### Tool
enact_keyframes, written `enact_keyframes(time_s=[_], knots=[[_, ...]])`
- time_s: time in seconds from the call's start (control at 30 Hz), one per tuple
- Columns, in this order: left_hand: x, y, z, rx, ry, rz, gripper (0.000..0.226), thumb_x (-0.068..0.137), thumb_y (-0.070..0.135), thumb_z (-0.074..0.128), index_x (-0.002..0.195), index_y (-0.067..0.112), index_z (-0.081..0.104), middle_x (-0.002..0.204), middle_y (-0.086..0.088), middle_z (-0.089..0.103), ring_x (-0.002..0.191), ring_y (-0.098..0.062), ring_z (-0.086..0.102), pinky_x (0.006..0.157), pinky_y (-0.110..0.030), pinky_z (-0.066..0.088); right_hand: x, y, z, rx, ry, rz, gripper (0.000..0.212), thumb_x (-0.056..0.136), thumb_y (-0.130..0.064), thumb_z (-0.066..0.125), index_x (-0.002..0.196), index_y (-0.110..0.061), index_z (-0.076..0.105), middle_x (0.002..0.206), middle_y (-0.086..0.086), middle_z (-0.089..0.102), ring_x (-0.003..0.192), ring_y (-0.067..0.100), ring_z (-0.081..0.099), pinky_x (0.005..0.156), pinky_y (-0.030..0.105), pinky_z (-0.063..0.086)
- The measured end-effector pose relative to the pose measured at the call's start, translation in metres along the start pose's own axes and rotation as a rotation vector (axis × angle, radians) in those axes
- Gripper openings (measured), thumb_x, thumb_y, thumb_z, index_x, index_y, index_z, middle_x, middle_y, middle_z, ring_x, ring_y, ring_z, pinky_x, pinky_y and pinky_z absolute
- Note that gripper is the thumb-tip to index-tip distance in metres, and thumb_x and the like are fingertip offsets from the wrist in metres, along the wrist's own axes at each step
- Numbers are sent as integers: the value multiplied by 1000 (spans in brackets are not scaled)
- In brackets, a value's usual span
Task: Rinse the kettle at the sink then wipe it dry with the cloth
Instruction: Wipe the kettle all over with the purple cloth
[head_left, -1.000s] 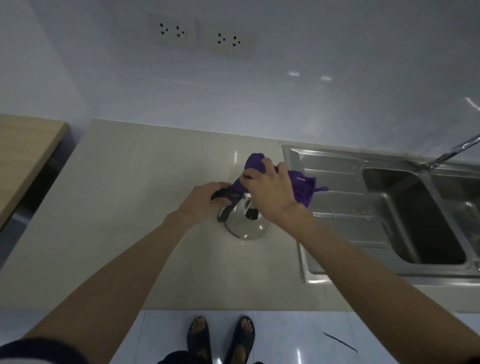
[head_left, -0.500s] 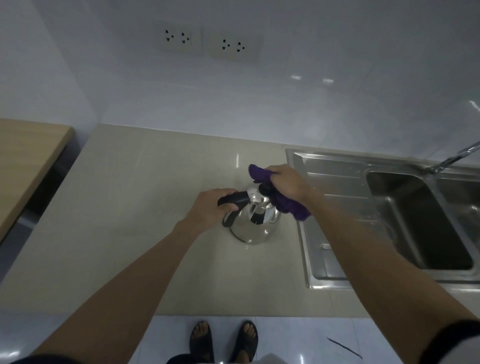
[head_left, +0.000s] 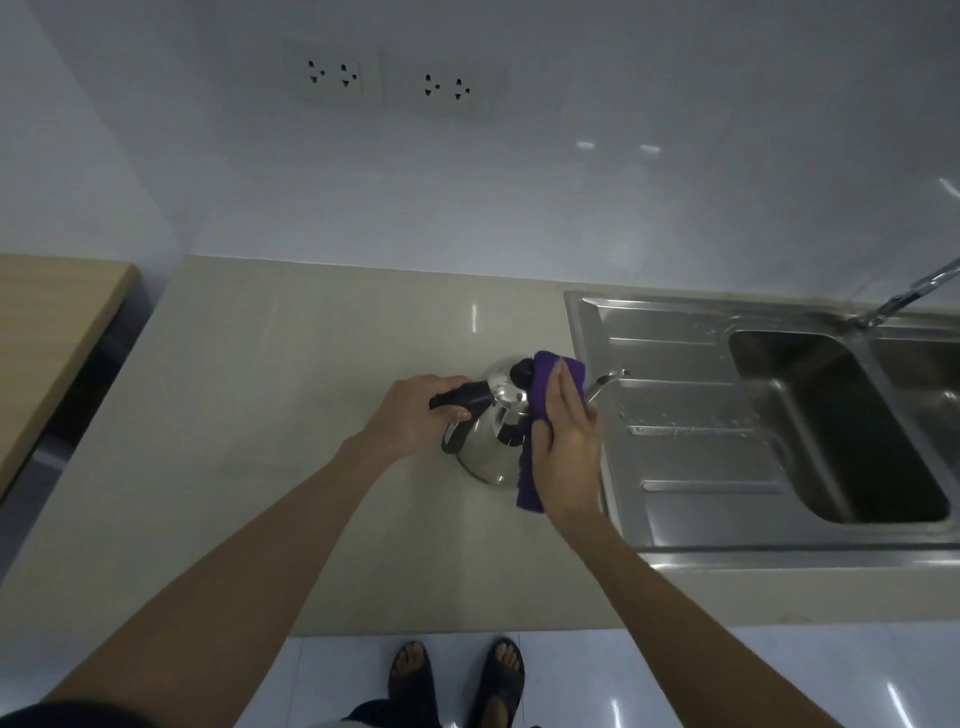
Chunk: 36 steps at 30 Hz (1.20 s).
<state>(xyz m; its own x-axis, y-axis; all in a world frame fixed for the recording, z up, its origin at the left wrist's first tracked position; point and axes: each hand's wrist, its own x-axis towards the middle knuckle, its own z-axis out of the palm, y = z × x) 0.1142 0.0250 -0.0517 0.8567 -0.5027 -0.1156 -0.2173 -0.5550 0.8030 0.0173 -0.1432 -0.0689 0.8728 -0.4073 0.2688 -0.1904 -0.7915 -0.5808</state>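
No legible text, label, brand, number or sign appears on any surface in view.

Dim, bluish light (wide-angle bowing); glare perhaps from overhead.
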Motion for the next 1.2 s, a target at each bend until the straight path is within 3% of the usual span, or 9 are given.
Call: enact_keyframes(time_s=[0.23, 0.37, 0.5, 0.6, 0.67, 0.7, 0.83, 1.0, 1.2], knots=[[-10, 8, 13, -44, 62, -51, 38, 87, 19, 68, 125, 17, 65, 82, 5, 58, 76, -8, 54, 61, -1, 36, -8, -1, 2, -43, 17, -129, 63, 77, 7, 65, 135, -13, 51, 148, 6, 35, 121, 27, 33, 101, 36, 41], [-38, 15, 33, -29, 172, -75, 32, 83, 23, 72, 115, 18, 70, 73, 3, 57, 70, -12, 58, 63, -13, 43, -25, 30, -6, -126, -55, -438, 67, 72, 8, 70, 133, -15, 53, 148, 4, 32, 118, 31, 40, 100, 33, 42], [-57, 27, 46, -141, 196, -122, 30, 78, 19, 78, 107, 19, 74, 67, 13, 66, 65, 3, 64, 65, -12, 47, -1, 19, -9, 28, 12, -169, 61, 81, 9, 61, 136, -15, 50, 150, 10, 38, 123, 31, 42, 103, 25, 29], [-45, 20, 31, -45, 198, -128, 27, 83, 35, 70, 90, 10, 77, 57, 14, 64, 58, 1, 59, 64, -15, 45, -19, 29, -4, 43, -49, -235, 64, 83, 6, 61, 140, -18, 42, 153, 9, 31, 128, 29, 37, 107, 29, 30], [-26, 22, 15, 149, 293, -55, 37, 89, 44, 56, 78, 13, 73, 67, -3, 67, 65, -14, 58, 69, -25, 44, -33, 45, -7, 48, -81, -291, 67, 82, 4, 64, 139, -22, 40, 152, 6, 26, 128, 28, 34, 107, 34, 35], [-16, 28, 10, 145, 323, -8, 33, 92, 40, 55, 92, 13, 75, 81, -2, 71, 74, -14, 60, 76, -25, 46, -31, 47, -10, 53, -73, -295, 66, 82, 4, 64, 138, -23, 41, 151, 4, 26, 127, 28, 34, 106, 34, 36], [17, 59, 10, 33, 134, 154, 30, 98, 32, 52, 114, 18, 71, 109, 4, 72, 99, -10, 65, 93, -24, 48, -16, 25, -5, 6, -19, -321, 66, 79, 4, 67, 137, -20, 46, 147, 9, 33, 125, 29, 34, 109, 13, 20], [22, 51, 22, 90, 198, 221, 30, 96, 37, 54, 105, 18, 76, 84, -2, 75, 81, -18, 64, 84, -30, 48, -56, 45, 16, -8, -78, -273, 61, 80, -5, 69, 134, -22, 47, 142, 7, 29, 124, 34, 32, 98, 52, 46], [21, 56, 24, 8, 237, 202, 34, 94, 36, 56, 91, 9, 78, 69, -8, 72, 71, -18, 62, 84, -30, 47, -80, 67, 46, -253, -104, -358, 60, 71, -3, 77, 125, -16, 55, 133, 12, 35, 110, 34, 43, 84, 41, 55]])
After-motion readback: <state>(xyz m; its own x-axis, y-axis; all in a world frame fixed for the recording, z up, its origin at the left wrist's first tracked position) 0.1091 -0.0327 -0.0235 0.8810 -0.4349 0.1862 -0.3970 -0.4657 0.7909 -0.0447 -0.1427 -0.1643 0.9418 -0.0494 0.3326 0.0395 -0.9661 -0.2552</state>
